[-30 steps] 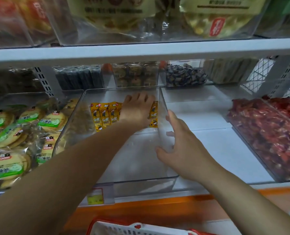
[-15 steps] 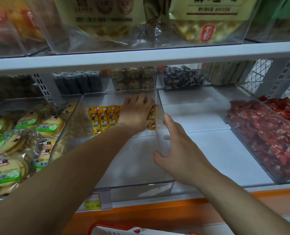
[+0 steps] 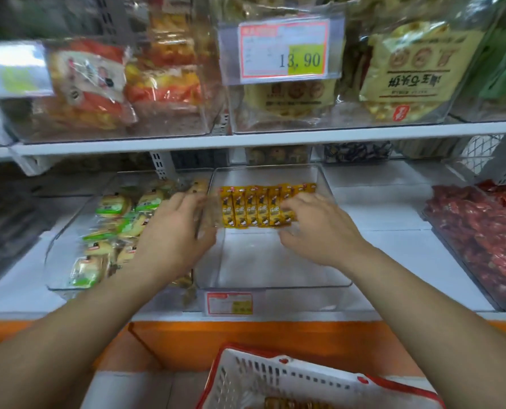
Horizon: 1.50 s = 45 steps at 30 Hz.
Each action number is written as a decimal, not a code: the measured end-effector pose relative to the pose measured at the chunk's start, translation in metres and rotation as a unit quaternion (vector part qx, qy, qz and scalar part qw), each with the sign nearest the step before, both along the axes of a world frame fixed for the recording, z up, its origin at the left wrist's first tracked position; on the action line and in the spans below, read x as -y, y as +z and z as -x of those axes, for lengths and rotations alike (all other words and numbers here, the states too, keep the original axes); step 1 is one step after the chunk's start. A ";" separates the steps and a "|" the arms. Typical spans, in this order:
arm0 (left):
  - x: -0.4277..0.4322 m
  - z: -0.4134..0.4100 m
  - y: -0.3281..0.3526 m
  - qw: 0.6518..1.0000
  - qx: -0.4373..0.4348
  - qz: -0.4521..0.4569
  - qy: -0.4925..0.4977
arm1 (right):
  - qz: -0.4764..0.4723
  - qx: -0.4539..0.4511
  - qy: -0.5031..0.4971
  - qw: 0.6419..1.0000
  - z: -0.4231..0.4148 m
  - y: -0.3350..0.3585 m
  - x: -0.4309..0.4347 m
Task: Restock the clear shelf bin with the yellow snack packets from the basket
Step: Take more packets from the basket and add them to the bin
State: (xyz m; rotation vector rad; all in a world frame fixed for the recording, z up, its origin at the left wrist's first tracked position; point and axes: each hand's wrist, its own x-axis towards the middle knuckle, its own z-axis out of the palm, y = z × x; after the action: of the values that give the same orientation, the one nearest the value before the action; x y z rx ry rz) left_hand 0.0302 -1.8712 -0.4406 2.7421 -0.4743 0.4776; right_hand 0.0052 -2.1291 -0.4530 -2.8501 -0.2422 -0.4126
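Observation:
A clear bin (image 3: 275,286) stands on the middle shelf. A row of yellow snack packets (image 3: 251,206) stands upright across its back half, and the front half holds nothing. My left hand (image 3: 175,231) lies at the bin's left wall, fingers stretched forward and blurred, thumb toward the inside. Inside the bin, my right hand (image 3: 319,228) touches the right end of the packet row with bent fingers. Below, the white basket (image 3: 275,376) with a red rim shows a few yellow packets (image 3: 293,404) at the frame's bottom edge.
Left of the bin is a clear bin of green-labelled cakes (image 3: 110,231); a bin of red packets (image 3: 482,237) sits to the right, with bare white shelf between. An upper shelf (image 3: 246,140) with bagged snacks and a price tag (image 3: 284,51) overhangs. An orange ledge (image 3: 246,340) runs below.
My left hand has left the packets and moved to the bin's left wall. My right hand has gone from the right wall into the bin, onto the packets. The view has pulled back.

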 end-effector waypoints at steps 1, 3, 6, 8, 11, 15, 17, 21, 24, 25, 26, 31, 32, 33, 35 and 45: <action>-0.009 0.007 -0.008 1.000 -0.010 0.021 0.021 | -0.007 -0.052 0.012 0.999 -0.013 -0.003 -0.010; -0.019 0.017 -0.025 0.996 -0.046 0.070 0.039 | -0.020 -0.155 0.020 0.988 -0.041 -0.014 -0.022; -0.026 0.021 -0.047 0.996 -0.037 0.084 -0.005 | -0.041 -0.243 -0.003 0.969 -0.083 -0.037 -0.026; -0.028 0.021 -0.058 0.997 -0.011 0.075 -0.025 | -0.048 -0.256 -0.025 0.965 -0.104 -0.046 -0.025; -0.029 0.018 -0.063 0.996 0.017 0.090 -0.022 | -0.048 -0.249 -0.044 0.966 -0.129 -0.058 -0.021; -0.030 0.017 -0.063 0.993 0.019 0.111 -0.033 | -0.003 -0.263 -0.036 0.964 -0.137 -0.063 -0.027; -0.030 0.020 -0.061 0.992 0.003 0.120 -0.028 | 0.002 -0.237 -0.014 0.971 -0.136 -0.059 -0.039; -0.029 0.020 -0.060 0.992 -0.014 0.123 -0.011 | -0.070 -0.223 0.053 0.971 -0.141 -0.047 -0.079; -0.029 0.021 -0.061 0.992 -0.016 0.127 -0.011 | -0.084 -0.229 0.045 0.969 -0.151 -0.048 -0.096; -0.029 0.021 -0.062 0.992 -0.017 0.128 -0.011 | -0.088 -0.232 0.039 0.968 -0.154 -0.049 -0.098; -0.029 0.021 -0.062 0.991 -0.016 0.129 -0.012 | -0.089 -0.236 0.034 0.967 -0.156 -0.050 -0.099; -0.033 0.015 -0.062 0.992 -0.038 0.118 -0.019 | -0.064 -0.247 0.031 0.966 -0.139 -0.037 -0.097; -0.033 0.014 -0.059 0.992 -0.053 0.115 -0.020 | -0.058 -0.233 0.029 0.970 -0.129 -0.031 -0.094; -0.034 0.013 -0.055 0.991 -0.070 0.109 -0.021 | -0.062 -0.219 0.026 0.973 -0.116 -0.024 -0.091; -0.035 0.016 -0.043 0.988 -0.109 0.111 -0.016 | -0.091 -0.193 0.028 0.977 -0.085 -0.007 -0.082; -0.015 0.118 -0.005 0.981 -0.166 0.036 -0.095 | -0.139 -0.174 0.049 0.974 0.126 0.008 -0.027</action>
State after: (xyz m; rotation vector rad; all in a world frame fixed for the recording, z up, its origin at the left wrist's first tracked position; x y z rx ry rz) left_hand -0.0876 -1.8563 -0.4455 2.6006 -0.6070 -0.0113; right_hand -0.1211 -2.1021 -0.4449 -2.5638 -0.2356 0.0737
